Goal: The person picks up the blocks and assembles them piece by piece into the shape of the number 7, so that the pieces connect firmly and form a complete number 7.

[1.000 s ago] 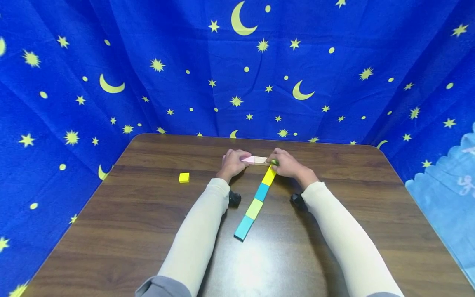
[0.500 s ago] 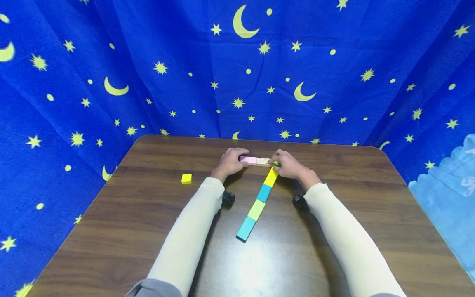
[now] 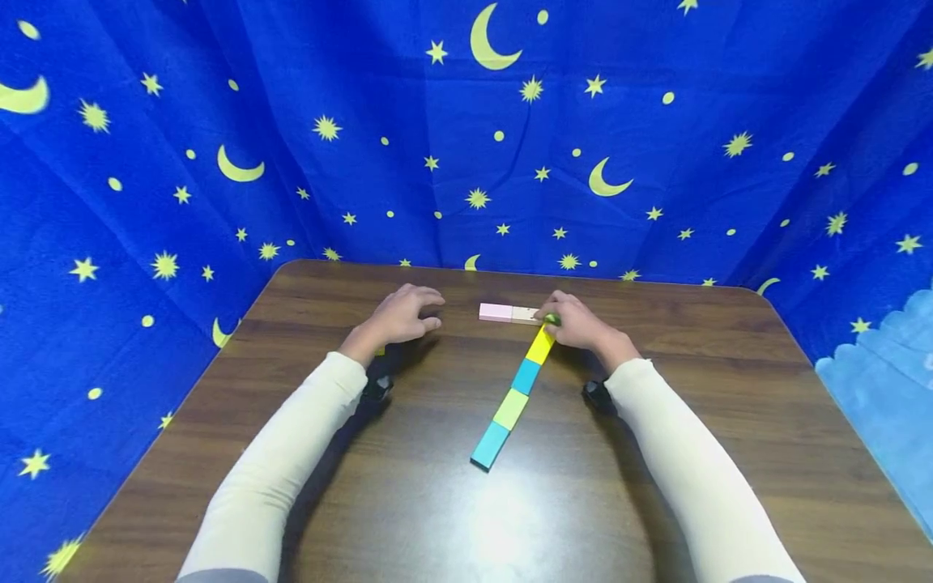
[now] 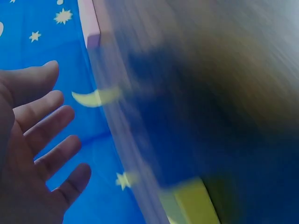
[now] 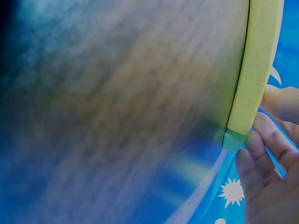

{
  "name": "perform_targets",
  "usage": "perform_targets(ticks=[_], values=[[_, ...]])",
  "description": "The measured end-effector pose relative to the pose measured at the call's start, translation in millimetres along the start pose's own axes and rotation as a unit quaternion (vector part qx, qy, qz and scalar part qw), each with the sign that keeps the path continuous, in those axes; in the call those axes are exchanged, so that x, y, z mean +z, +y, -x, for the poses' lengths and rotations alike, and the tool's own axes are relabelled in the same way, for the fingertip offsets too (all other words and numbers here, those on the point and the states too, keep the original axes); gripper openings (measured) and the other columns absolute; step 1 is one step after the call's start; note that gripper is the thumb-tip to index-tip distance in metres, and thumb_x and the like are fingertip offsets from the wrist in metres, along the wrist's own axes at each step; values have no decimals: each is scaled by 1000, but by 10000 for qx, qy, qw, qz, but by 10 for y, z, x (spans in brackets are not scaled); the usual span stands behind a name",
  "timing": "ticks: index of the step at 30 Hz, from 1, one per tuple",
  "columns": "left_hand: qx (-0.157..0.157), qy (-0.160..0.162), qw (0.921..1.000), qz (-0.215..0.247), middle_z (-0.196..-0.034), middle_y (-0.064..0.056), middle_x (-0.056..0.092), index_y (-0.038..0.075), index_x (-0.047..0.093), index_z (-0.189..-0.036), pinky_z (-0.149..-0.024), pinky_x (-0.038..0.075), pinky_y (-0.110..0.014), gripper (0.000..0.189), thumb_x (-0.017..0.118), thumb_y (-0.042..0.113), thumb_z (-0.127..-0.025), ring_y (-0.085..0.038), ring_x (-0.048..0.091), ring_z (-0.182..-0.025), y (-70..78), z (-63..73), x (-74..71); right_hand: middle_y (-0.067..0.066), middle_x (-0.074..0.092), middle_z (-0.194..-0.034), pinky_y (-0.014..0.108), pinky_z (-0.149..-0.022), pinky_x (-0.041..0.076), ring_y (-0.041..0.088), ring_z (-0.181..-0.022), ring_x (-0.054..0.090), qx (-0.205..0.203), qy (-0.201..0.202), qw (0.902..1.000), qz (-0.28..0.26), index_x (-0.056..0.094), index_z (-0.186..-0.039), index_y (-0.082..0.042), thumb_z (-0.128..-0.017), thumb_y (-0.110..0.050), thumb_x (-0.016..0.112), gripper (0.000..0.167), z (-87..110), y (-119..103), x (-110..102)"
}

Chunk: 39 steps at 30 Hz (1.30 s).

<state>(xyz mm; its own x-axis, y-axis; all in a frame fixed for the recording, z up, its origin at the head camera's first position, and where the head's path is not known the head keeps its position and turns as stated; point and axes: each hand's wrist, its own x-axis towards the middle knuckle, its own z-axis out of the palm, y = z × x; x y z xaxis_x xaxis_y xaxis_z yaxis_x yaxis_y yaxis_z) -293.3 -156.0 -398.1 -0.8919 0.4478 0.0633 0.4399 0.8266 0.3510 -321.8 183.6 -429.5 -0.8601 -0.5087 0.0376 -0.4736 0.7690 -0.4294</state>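
My right hand holds a green block between thumb and fingers at the far corner where two rows of blocks meet; the fingers partly cover it. From there a slanting row runs toward me: a yellow block, a blue one, a lime-green block and a light blue block. Leftward from the corner lie a pale wood-coloured block and a pink block, end to end. My left hand is empty, fingers spread, above a loose yellow block mostly hidden beneath the wrist.
A brown wooden table carries the blocks. Behind it and on the left hangs a blue curtain with moons and stars. Light blue fabric hangs past the right edge. A dark wrist camera sits under the left wrist.
My left hand has let go of the pink block and moved left, over the loose yellow block. The right hand stays at the green block. The view has shifted slightly.
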Motion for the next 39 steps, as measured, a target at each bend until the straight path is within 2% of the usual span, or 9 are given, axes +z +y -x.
perform_targets(ticks=[7,13,23,29,39], values=[[-93,11,9999,132,-143,-19,57,1,60,-134,-113,38,-58,46,67,20,-93,-42,48,-134,-313,410,-49,15,57,-112,51,-99,44,33,-109,50,-41,-47,10000,-51,71,-119,-3,-91,-5,62,29,4,14,-10],[-178,31,9997,171,-139,-21,59,0,60,-133,-112,39,-58,50,72,16,-87,-44,50,-130,-489,585,-23,16,58,-113,51,-99,45,34,-109,52,-37,-3,10000,-16,71,-118,-3,-90,-5,63,30,-4,31,-9],[-387,-133,9988,262,-136,-26,59,0,58,-135,-109,41,-58,56,74,14,-84,-46,53,-126,-662,656,-2,17,57,-114,53,-102,44,36,-112,51,7,-9,9999,-107,70,-118,-1,-89,-4,63,30,-5,13,-19],[-252,-12,9993,268,-124,-26,64,-3,60,-131,-99,47,-55,53,75,11,-83,-41,60,-113,-704,676,17,17,57,-112,52,-101,45,35,-110,51,3,32,9999,-107,70,-117,-1,-88,-4,63,30,-12,17,-27],[-361,4,9988,322,-115,-22,67,-2,65,-126,-91,50,-50,46,76,10,-82,-34,62,-102,-706,689,56,16,56,-113,52,-102,44,35,-111,50,64,-40,9998,-189,70,-118,-2,-90,-4,63,30,-11,27,-2]])
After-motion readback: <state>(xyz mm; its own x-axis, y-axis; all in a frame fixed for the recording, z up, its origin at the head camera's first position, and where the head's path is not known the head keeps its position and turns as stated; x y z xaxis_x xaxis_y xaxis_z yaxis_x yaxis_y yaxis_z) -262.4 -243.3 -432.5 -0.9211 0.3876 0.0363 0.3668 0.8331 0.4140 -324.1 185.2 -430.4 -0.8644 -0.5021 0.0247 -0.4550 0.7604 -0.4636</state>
